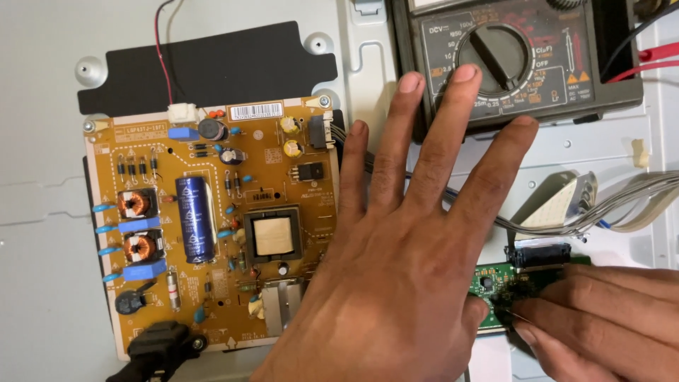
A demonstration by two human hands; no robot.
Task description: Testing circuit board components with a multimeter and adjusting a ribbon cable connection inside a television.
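**Steady hands over the open chassis**

At the far left lies the yellow power supply board (212, 226), screwed flat onto the grey metal back panel (42, 212). It carries two copper-wound coils, a tall blue capacitor (195, 219) and a square transformer (273, 236), with a black power plug (157, 348) seated at its lower left corner and a red and black wire pair running up from a white connector at its top edge. A black insulating sheet (212, 67) sits just above it.

The left hand (410, 262) is spread flat, palm down, its fingers (453, 120) wide apart and holding nothing; it hovers over the board's right edge and the fingertips reach toward the analogue multimeter (516, 64) at the top, whose dial knob points up and left.

Right of that hand, a bundle of grey flat cables (622, 201) runs into a black connector on the small green circuit board (506, 286). The right hand (608, 318) comes in from the lower right with its fingers pinched together at that board's edge; what they pinch is too small to tell.

As a judgement, the work at the green board goes best with a light, steady pinch, the flat cables left unstrained, and the spread hand kept off the capacitor leads.
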